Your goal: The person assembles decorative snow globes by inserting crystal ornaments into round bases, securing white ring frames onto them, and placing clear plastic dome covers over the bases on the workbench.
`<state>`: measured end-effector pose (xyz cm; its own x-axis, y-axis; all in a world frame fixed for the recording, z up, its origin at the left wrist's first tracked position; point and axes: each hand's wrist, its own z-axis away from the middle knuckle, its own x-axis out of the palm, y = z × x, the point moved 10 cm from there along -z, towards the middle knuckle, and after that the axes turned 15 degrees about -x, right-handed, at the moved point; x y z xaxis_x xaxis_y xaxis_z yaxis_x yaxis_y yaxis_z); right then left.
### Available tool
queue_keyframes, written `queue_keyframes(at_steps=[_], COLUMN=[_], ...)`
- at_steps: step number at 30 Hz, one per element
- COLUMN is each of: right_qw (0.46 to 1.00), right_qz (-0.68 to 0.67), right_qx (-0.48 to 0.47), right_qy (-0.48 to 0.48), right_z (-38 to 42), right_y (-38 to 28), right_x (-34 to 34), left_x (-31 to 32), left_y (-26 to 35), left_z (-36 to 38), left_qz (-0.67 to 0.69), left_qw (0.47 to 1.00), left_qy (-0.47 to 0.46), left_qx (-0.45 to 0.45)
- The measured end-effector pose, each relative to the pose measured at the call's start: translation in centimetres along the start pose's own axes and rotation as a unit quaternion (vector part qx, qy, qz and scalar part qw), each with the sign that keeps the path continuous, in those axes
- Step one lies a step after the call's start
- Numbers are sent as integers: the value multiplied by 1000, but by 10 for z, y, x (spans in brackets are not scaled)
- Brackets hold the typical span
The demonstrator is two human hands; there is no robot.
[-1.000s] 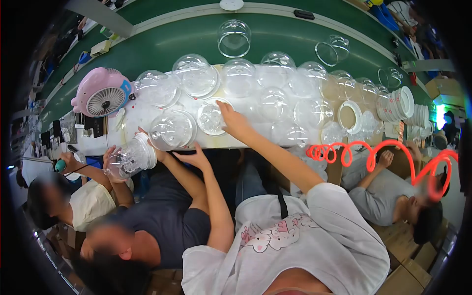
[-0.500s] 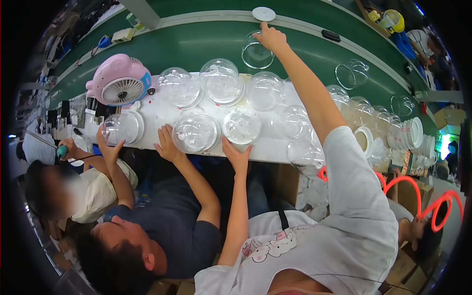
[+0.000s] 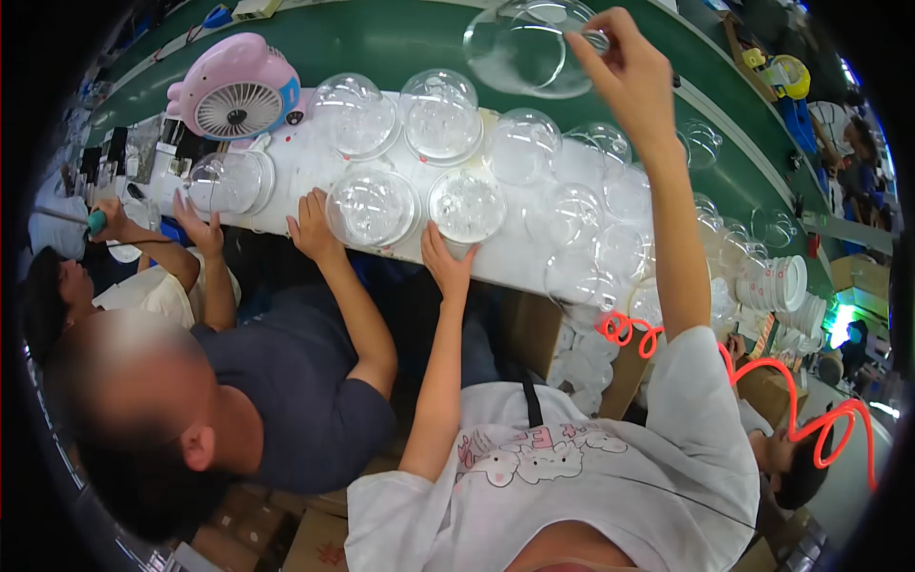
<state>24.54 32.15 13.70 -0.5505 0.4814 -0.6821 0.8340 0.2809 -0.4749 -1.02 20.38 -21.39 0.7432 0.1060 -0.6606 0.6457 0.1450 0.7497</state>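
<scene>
Head | R hand (image 3: 610, 59) pinches clr dome (image 3: 519, 57) | L hand (image 3: 449, 269) open at wht base (image 3: 466, 208)

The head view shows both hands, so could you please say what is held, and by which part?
The right hand holds a clear dome by its small knob.

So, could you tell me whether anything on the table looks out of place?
Nothing looks spilled or broken. Only the base at the left hand stands out: it is uncovered, unlike the domed one beside it.
</scene>
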Motion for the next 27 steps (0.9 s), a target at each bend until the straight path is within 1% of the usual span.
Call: queue_keyframes(at_steps=[3, 6, 9, 12, 18, 21, 24, 27], right_qw=[997, 989, 981, 978, 973, 972, 978, 980], right_qz=[-19, -69, -76, -93, -54, -47, -39, -26], right_qx=[-72, -56, -68, -69, -81, -69, -72, -61], right_qy=[-21, -115, -167, -175, -211, -219, -191, -185], right_z=[28, 63, 99, 123, 140, 149, 152, 154], right_y=[-53, -77, -79, -70, -56, -46, -43, -40], right_x=[-13, 20, 56, 82, 114, 131, 137, 143], left_x=[-3, -8, -6, -5, -1, -2, -3, -3], left_y=[-7, -7, -5, -7, -14, -10, -9, -10], left_z=[-2, -3, -3, -3, -2, 0, 0, 0], left_qz=[17, 31, 48, 60, 74, 72, 68, 65], left_qw=[1000, 999, 999, 998, 997, 997, 997, 998], left_qy=[-4, -10, -12, -12, -12, -14, -10, -7], left_qx=[11, 17, 15, 22, 18, 14, 19, 22])
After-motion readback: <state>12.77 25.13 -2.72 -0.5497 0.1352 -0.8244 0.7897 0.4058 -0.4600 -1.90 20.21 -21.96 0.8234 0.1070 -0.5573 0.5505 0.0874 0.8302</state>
